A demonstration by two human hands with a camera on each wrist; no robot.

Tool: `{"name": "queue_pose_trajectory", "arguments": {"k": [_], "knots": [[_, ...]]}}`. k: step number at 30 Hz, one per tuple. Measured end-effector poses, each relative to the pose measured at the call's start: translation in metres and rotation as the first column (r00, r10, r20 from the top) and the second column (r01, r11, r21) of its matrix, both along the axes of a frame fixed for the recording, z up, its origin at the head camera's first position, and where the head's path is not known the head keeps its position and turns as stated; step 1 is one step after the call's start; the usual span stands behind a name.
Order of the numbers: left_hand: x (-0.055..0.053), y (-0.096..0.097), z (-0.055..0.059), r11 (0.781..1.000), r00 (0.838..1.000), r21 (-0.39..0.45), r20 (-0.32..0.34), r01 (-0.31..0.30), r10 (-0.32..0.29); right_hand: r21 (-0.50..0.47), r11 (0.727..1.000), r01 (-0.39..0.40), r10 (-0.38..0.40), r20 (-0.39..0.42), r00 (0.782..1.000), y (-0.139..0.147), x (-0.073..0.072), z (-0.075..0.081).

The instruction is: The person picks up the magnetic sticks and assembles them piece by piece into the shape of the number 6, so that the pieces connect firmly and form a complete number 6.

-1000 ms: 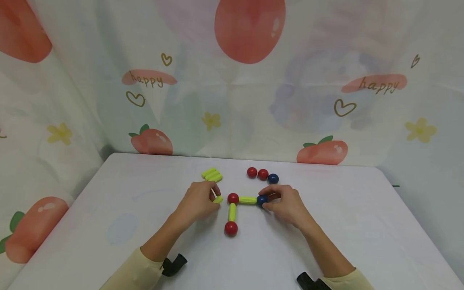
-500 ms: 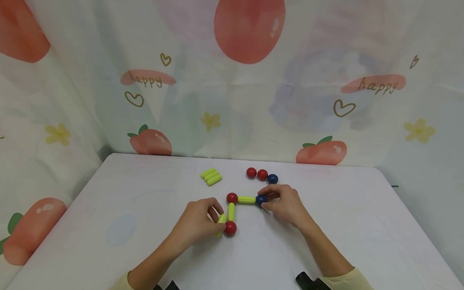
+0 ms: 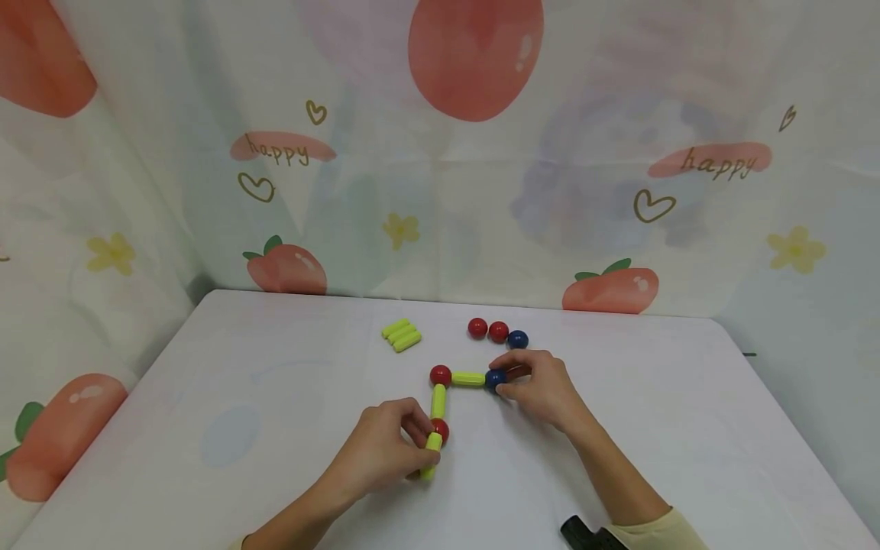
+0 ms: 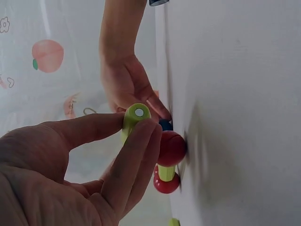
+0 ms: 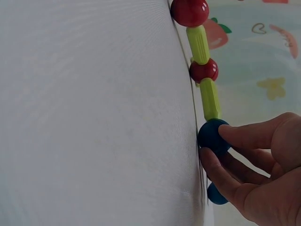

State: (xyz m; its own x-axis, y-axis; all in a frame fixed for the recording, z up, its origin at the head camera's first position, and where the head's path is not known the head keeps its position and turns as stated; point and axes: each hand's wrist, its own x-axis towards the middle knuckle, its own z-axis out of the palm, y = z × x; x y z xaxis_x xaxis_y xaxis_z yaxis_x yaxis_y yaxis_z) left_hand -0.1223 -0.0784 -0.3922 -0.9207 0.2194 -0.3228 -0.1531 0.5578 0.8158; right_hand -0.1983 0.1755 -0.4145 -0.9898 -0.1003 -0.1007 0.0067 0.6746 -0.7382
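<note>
My left hand [image 3: 385, 447] pinches a yellow-green rod [image 4: 136, 115] between thumb and fingers; a pale round disc shows in the rod's end. It is held right by the near red ball [image 3: 441, 431]; whether the two touch I cannot tell. From that ball a rod [image 3: 438, 402] runs back to the corner red ball [image 3: 441, 375]. A second rod [image 3: 468, 379] links the corner to a blue ball [image 3: 495, 380], making an L shape on the table. My right hand [image 3: 543, 386] grips this blue ball [image 5: 214, 135] with thumb and fingers.
Several loose yellow-green rods [image 3: 402, 334] lie together toward the back of the white table [image 3: 275, 367]. To their right, two red balls [image 3: 488, 330] and a blue ball [image 3: 518, 339] sit in a row. A printed curtain [image 3: 440, 191] hangs behind the table.
My left hand has come nearer the body, carrying its rod from beside the corner ball to the near red ball. The right hand has kept its grip on the blue ball, nearly still.
</note>
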Motion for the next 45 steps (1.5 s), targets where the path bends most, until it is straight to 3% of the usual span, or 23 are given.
{"name": "queue_pose_trajectory", "arguments": {"k": [5, 13, 24, 37, 45], "knots": [[0.003, 0.001, -0.004, 1.000, 0.999, 0.017, 0.038, -0.016, 0.015, -0.007, 1.000, -0.002, 0.002, 0.001, 1.000, 0.000, 0.000, -0.001], [0.007, 0.005, -0.013, 0.999, 0.999, -0.021, 0.040, -0.032, 0.033, -0.006, 1.000, 0.010, -0.010, 0.010, 1.000, 0.000, 0.000, -0.002], [0.008, 0.006, -0.022, 0.999, 0.999, 0.024, 0.047, -0.023, 0.022, -0.004, 1.000, 0.007, -0.007, 0.004, 1.000, 0.000, 0.000, -0.002], [0.009, 0.005, -0.023, 0.998, 1.000, 0.055, 0.008, -0.028, 0.027, 0.004, 1.000, 0.004, -0.004, -0.007, 1.000, 0.000, 0.000, -0.001], [0.009, 0.007, -0.024, 0.998, 0.999, 0.045, 0.019, -0.039, 0.038, 0.000, 1.000, 0.001, -0.001, -0.007, 1.000, 0.000, 0.000, -0.002]]}}
